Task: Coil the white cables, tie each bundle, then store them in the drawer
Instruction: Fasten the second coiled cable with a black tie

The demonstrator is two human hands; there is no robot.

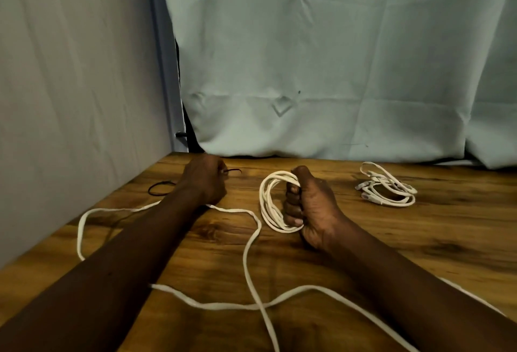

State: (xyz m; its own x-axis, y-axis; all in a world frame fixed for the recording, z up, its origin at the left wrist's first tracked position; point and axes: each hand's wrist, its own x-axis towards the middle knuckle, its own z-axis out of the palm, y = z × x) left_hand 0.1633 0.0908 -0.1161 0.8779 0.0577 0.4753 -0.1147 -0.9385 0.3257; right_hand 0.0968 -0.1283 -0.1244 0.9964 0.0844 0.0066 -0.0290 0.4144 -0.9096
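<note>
My right hand (pixel 307 209) is closed around a coil of white cable (pixel 270 203), held upright on the wooden table (pixel 419 239). The uncoiled rest of that white cable (pixel 249 256) trails in loose loops across the table toward the front edge and under my left forearm. My left hand (pixel 205 181) reaches to the back left of the table, its fingers pinched on a thin dark tie (pixel 233 170). A second thin dark tie (pixel 161 187) lies looped just left of that wrist. A second white cable bundle (pixel 387 190), with connectors showing, lies at the back right.
A pale cloth backdrop (pixel 321 71) hangs behind the table, reaching down to its rear edge. A light wall panel (pixel 70 85) closes off the left side. No drawer is in view.
</note>
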